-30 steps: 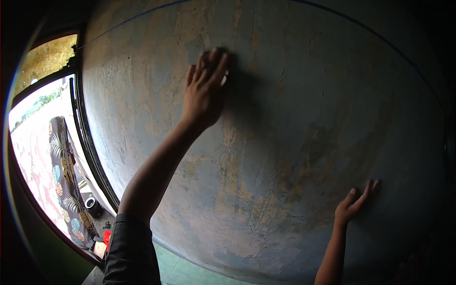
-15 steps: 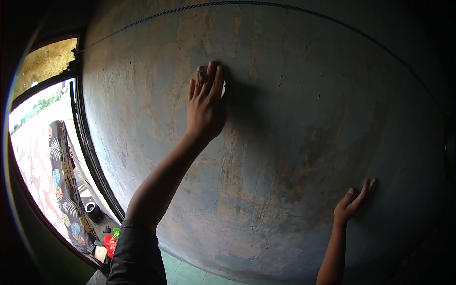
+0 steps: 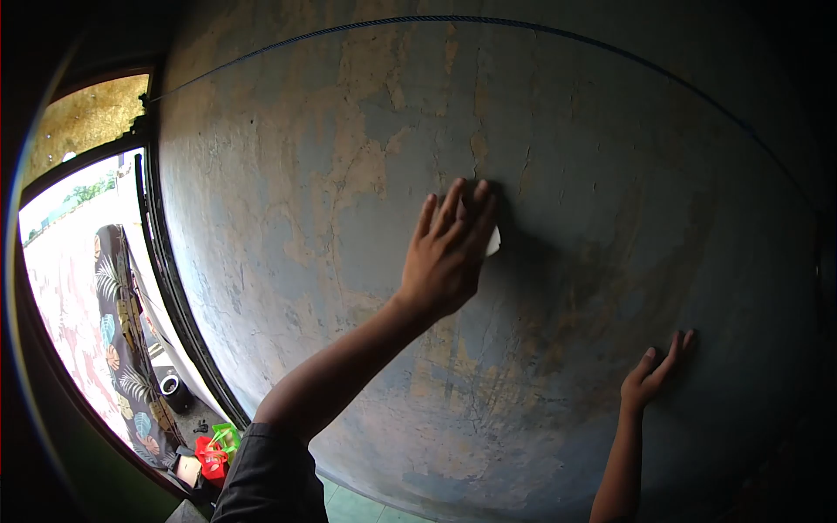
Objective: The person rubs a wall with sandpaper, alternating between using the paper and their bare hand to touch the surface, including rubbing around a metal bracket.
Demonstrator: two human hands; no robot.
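My left hand [image 3: 449,248] presses flat on the wall, fingers slightly spread over a small folded sheet that looks like sandpaper. Only the sheet's white edge [image 3: 493,241] shows at the right of the hand; the rest is hidden under the palm and fingers. Around it the wall [image 3: 349,231] is blue-grey, with peeling paint, cracks and bare tan patches. Lower at the right, my right hand [image 3: 649,376] rests against the wall with thumb and fingers apart, holding nothing.
A blue rope [image 3: 453,18] stretches across the upper wall. On the left, a dark-framed doorway opens to daylight, with a leaf-patterned cloth [image 3: 131,349], a black bucket [image 3: 175,394], and red [image 3: 211,456] and green [image 3: 228,436] bags. Green floor tiles [image 3: 375,507] lie below.
My left hand has slid down and to the right across the wall with the sheet under it. My right hand stays at nearly the same spot. The view has shifted slightly.
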